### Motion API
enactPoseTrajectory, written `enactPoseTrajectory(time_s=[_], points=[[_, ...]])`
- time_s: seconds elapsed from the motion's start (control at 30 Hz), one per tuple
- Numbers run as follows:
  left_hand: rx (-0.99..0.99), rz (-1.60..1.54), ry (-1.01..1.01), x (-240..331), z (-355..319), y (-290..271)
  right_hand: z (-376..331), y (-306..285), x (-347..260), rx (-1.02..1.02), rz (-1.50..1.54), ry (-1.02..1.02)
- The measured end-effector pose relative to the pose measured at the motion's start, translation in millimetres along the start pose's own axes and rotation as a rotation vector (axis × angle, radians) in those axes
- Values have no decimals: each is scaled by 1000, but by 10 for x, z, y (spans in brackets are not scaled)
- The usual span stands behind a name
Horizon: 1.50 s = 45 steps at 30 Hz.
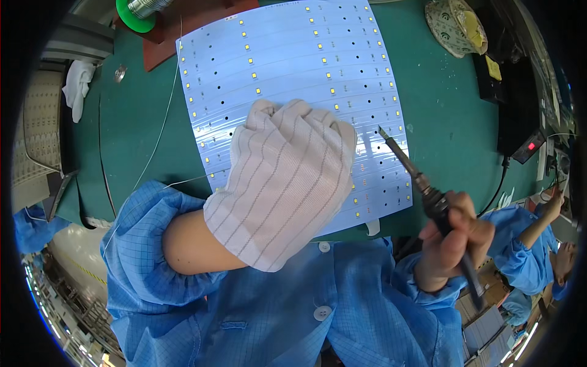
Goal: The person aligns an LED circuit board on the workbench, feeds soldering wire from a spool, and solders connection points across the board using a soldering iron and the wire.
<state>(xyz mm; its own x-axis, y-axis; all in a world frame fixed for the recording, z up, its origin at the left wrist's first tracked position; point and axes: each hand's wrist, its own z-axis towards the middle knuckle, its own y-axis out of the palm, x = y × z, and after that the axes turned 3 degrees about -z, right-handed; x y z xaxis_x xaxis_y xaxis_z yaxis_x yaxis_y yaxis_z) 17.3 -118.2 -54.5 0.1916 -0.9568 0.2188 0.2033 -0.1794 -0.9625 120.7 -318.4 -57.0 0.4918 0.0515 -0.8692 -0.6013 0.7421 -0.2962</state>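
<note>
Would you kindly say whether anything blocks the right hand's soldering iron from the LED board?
Nothing visible does: the soldering iron in the right hand points over the LED board, the gloved left hand beside its tip.

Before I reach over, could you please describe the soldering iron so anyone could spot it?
On the green table lies a large pale panel dotted with yellow squares. At its lower right, the bare right hand grips the soldering iron. Unlike the flat panel and gloved left hand, it is slim and mostly dark, with a pointed tip.
</note>
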Motion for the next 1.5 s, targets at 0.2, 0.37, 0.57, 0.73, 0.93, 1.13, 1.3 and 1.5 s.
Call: enactPoseTrajectory(time_s=[0.2,0.37,0.57,0.73,0.93,1.13,1.3,1.5], points=[[-45,6,11,-11,-10,21,-68,144,48,-93,-105,-225],[-36,4,24,-10,-8,28,-68,187,65,-79,-150,-279],[-80,25,10,-1,-11,4,-62,198,64,-142,-206,-329],[-55,43,14,5,-24,19,-27,199,43,-195,-251,-368],[-71,78,11,19,-25,-11,-51,233,28,-188,-292,-407],[-53,73,-10,8,-40,24,-77,218,40,-55,-299,-393],[-46,57,-6,20,-21,13,13,91,18,48,6,40],[-69,81,-22,6,-59,-32,153,72,76,12,267,235]])
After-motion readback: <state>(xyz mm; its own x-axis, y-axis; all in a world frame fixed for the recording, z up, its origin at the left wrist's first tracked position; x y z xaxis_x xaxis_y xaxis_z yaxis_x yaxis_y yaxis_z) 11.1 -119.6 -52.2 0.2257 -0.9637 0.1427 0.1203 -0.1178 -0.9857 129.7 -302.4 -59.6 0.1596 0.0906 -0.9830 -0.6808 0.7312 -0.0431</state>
